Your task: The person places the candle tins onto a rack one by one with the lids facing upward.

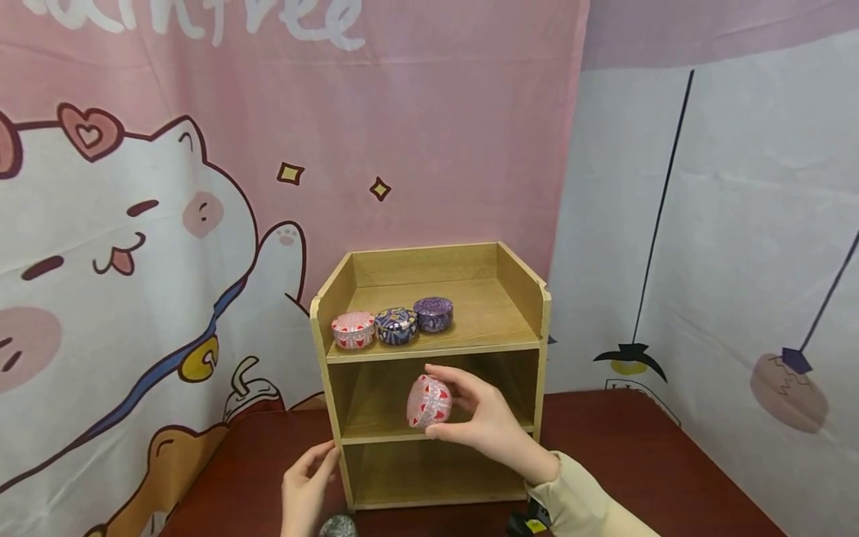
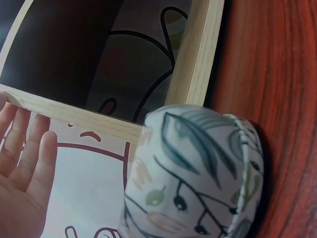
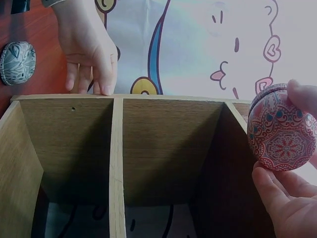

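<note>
My right hand (image 1: pixel 486 426) pinches a small round tin (image 1: pixel 429 403) with a pink and red pattern, tilted on its side, in front of the wooden shelf unit (image 1: pixel 523 294). Thumb and fingertips hold the tin by its rim, as the right wrist view shows too. Low at the unit's left side is my left hand (image 1: pixel 307 481); its fingertips touch the side panel and its fingers (image 2: pixel 37 148) are extended, holding nothing. Three round tins stand in a row on the top shelf: a pink and red one (image 1: pixel 353 330), a blue and yellow one (image 1: pixel 397 326) and a purple one (image 1: pixel 434 315).
A grey patterned tin (image 1: pixel 338 526) sits on the dark red table (image 1: pixel 637 455) near the left hand. A leaf-patterned item (image 2: pixel 193 173) looms large in the left wrist view. By the right sleeve lies a black object (image 1: pixel 530 522) with a yellow mark. Printed cloth (image 1: pixel 456 134) hangs behind.
</note>
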{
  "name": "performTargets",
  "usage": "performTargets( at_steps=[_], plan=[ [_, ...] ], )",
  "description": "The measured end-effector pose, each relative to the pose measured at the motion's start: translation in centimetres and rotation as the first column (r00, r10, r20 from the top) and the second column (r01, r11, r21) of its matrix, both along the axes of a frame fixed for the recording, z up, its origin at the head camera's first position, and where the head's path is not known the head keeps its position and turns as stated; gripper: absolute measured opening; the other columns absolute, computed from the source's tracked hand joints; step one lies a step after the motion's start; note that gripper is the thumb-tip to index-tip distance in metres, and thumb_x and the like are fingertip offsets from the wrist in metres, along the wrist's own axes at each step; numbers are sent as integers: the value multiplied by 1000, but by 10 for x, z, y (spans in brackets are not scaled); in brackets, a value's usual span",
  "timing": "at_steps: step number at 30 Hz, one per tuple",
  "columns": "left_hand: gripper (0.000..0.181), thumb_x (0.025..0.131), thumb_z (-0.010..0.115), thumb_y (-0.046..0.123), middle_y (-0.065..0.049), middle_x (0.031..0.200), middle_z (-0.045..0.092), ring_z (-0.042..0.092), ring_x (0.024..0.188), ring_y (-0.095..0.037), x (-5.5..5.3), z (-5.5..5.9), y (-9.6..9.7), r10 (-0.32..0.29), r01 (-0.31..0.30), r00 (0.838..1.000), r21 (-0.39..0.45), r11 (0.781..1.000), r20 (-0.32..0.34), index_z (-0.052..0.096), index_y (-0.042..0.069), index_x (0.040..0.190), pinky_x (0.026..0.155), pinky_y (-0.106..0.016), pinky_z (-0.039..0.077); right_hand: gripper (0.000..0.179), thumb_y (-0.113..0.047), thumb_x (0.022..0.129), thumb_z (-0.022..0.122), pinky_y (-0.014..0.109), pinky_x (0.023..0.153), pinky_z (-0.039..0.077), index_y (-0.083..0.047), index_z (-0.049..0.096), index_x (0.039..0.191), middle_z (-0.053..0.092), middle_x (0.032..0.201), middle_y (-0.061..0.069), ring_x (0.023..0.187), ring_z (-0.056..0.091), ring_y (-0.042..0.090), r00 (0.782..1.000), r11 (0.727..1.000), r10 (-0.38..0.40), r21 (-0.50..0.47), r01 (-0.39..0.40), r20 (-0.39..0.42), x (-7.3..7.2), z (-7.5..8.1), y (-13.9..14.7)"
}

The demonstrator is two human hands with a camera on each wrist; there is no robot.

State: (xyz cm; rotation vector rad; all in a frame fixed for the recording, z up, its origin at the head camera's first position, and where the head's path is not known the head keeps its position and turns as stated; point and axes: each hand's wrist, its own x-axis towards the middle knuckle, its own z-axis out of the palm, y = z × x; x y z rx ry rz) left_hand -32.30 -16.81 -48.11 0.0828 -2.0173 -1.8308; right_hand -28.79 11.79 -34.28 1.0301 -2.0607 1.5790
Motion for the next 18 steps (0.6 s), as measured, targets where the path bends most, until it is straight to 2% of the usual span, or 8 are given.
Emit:
performTargets(
  at_steps=[7,12,18],
  plan=[
    [29,90,72,19,-8,91,72,63,72,-9,0,-2,-1,-5,5,1000,-15,1000,-4,71,-1,110,63,-30,56,67,-10,74,85,33,85,54,-3,55,133,59,127,11,103,63,18,1000,999,6,-35,-6,14,1,-1,2],
    [30,89,72,22,-8,89,72,64,72,-9,-1,-3,-2,2,-2,1000,-29,1000,9,71,-1,109,63,-30,56,65,-9,74,84,33,84,54,-7,56,133,61,124,10,101,64,18,999,999,8,-45,-6,33,0,0,3],
    [30,90,71,21,-10,93,72,64,74,-7,-2,-3,-3,-7,7,1000,-31,999,6,70,-1,111,63,-29,56,63,-4,75,83,33,84,54,-7,55,132,63,117,11,101,63,17,1000,997,2,-72,-3,-12,-1,1,5]
  ],
)
